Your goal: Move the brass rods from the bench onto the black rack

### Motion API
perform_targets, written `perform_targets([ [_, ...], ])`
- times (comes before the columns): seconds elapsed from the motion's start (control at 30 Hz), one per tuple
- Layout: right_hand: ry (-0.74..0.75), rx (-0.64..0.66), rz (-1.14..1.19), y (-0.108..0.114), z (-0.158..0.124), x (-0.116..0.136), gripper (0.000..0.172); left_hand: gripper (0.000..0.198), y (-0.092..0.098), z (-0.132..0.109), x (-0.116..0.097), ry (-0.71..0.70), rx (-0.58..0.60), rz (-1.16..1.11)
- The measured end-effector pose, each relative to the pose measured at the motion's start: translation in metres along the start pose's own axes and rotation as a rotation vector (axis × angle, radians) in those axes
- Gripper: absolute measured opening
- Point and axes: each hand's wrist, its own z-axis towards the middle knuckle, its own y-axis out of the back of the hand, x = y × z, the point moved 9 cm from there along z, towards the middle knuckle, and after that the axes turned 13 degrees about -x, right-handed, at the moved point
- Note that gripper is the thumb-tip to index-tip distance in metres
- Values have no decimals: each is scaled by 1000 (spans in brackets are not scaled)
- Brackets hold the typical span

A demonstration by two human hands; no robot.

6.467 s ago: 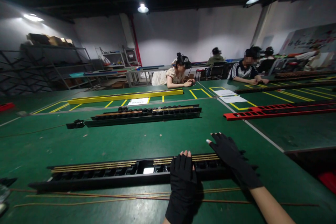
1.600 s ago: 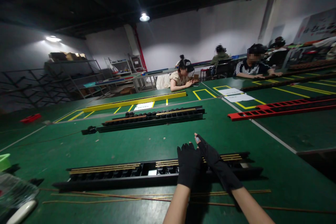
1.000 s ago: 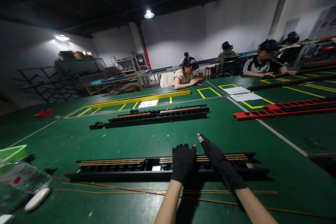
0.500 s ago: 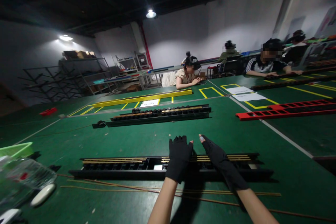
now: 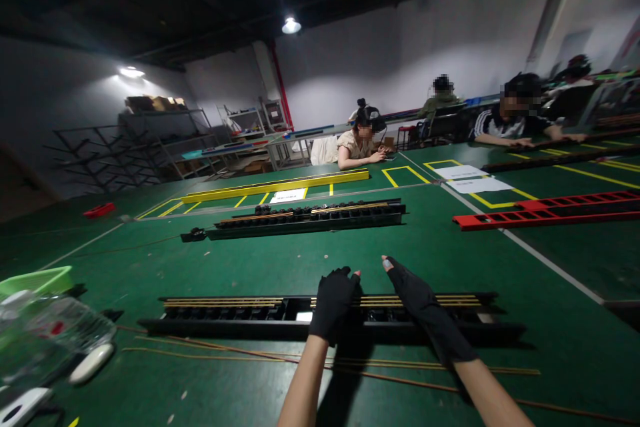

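Note:
Both of my hands wear black fingerless gloves and rest on a long black rail (image 5: 225,321) that lies across the green table (image 5: 250,267) before me. My left hand (image 5: 333,300) lies over the rail's middle, fingers bent down onto the brass strips (image 5: 225,302) along its top. My right hand (image 5: 415,297) lies flat a little to the right on the same strips, fingers stretched forward. Whether either hand pinches a strip is hidden by the gloves. Several loose thin brass rods (image 5: 210,352) lie on the table just in front of the rail.
A second black rail (image 5: 305,219) lies farther back, a yellow rail (image 5: 275,185) behind it, a red rail (image 5: 545,212) at the right. At the near left stand a clear plastic container (image 5: 45,340) and a green basket (image 5: 35,279). Other people sit at the table's far side.
My head has turned left, so the rail and container have slid right in view. My left hand has shifted slightly left along the rail and its fingers have curled down. My right hand stays flat.

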Motion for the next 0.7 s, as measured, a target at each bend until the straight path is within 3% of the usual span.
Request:
perform_targets([
  [0.13,-10,3,5,3,3,2,61,42,6,-1,18,32,-10,36],
  [0.27,-25,-17,-2,5,2,5,64,41,-3,-6,31,97,-18,66],
  [0.47,-37,-43,-6,4,0,9,61,42,-12,-11,30,84,-17,55],
  [0.7,-37,-58,-22,6,3,12,68,42,8,-2,25,133,-36,98],
])
